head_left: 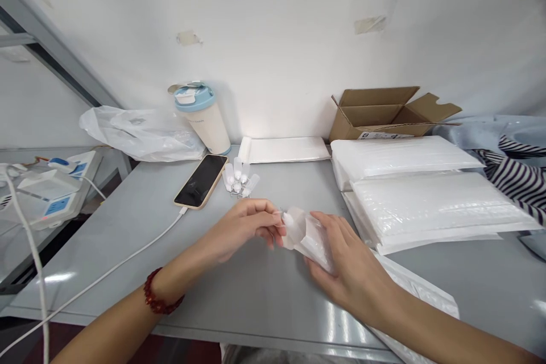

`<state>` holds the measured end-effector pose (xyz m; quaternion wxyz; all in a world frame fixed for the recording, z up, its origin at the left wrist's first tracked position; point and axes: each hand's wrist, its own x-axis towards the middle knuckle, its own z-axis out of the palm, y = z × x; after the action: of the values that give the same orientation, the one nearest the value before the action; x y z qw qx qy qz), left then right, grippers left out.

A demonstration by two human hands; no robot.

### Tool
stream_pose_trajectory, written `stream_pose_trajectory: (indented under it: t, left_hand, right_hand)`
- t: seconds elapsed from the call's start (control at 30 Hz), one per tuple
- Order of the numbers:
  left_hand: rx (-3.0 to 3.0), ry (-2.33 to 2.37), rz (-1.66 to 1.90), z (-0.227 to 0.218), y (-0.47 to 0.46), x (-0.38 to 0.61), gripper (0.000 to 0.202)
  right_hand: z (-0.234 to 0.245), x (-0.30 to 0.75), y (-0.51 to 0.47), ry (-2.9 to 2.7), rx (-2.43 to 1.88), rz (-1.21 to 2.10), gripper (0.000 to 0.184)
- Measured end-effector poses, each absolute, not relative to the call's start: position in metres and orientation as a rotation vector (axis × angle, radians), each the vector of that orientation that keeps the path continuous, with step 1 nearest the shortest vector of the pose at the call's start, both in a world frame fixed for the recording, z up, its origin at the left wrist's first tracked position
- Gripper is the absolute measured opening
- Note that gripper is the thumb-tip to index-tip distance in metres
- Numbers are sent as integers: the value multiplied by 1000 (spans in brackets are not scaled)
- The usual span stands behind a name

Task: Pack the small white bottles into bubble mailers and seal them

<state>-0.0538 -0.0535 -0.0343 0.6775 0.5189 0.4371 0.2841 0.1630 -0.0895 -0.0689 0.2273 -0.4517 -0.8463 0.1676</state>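
Note:
My left hand [260, 222] is closed in a pinch on a small whitish piece [288, 219] with a thin metal bit, at the mouth of a white bubble mailer [316, 242]. My right hand [341, 253] grips that mailer from the side, its mouth parted and facing my left fingers. Beneath my right forearm runs more white bubble mailer [426, 290]; I cannot tell whether it joins the held one. Just beyond my left hand lies a cluster of several small whitish translucent pieces [239, 177] with tabs and metal bits.
White padded mailers [435, 205] are stacked on the right, before an open cardboard box [379, 114]. Another white mailer [285, 149] lies by the wall. At left are a phone [202, 181] on a white cable [128, 264], a tumbler [205, 119], a plastic bag [140, 133] and a power strip [63, 199].

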Motion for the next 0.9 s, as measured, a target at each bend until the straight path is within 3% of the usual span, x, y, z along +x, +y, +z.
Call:
stream_pose_trajectory:
  t: [0.27,0.57,0.9]
  left_hand:
    - [1834,1409,330,-52,-59,-48,22]
    - [1313,1096,140,-44,-54,-50,31]
    - [1413,1394,435,-59,-65,-33,20]
  right_hand:
    - [-72,163,-93,-2356,-1216,502,56]
    - [-73,161,-94,-2350,-1177,513,54]
    - [-72,162,-95,-2338,-1150,493,52]
